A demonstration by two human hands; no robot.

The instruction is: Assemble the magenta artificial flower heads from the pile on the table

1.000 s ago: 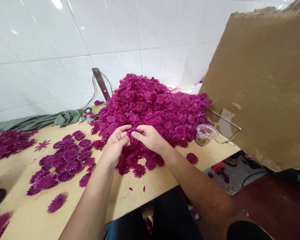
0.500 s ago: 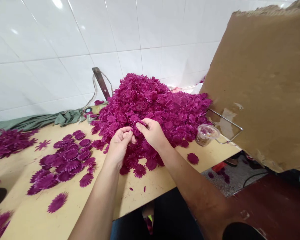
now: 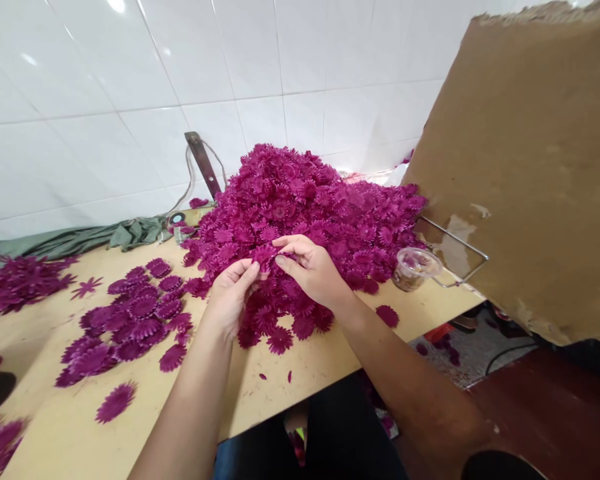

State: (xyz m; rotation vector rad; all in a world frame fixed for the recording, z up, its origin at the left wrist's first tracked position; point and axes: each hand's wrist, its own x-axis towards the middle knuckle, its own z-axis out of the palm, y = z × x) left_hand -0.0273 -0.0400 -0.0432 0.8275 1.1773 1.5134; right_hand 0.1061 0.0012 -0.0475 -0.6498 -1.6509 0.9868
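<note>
Between my two hands is a magenta fabric flower (image 3: 264,253), held up in front of a big heap of similar flowers (image 3: 300,200). My left hand (image 3: 233,290) pinches its left edge between thumb and fingers. On the opposite side my right hand (image 3: 310,267) has its thumb and fingers closed on the flower's right edge. The fingers cover part of the flower, and its outline blends into the heap behind. Left of my left arm lies a loose group of flat magenta flowers (image 3: 143,307) on the pale tabletop (image 3: 300,407).
A clear plastic cup (image 3: 415,268) stands right of the heap beside a bent metal wire frame (image 3: 473,267). A large cardboard sheet (image 3: 525,173) leans at the right. Green cloth (image 3: 130,233) lies along the tiled wall, near an upright metal bar (image 3: 203,163). More petal pieces (image 3: 23,283) lie far left.
My hands have drawn slightly apart, and more of the flower shows between them. My right hand has shifted a little to the right. The piles look the same.
</note>
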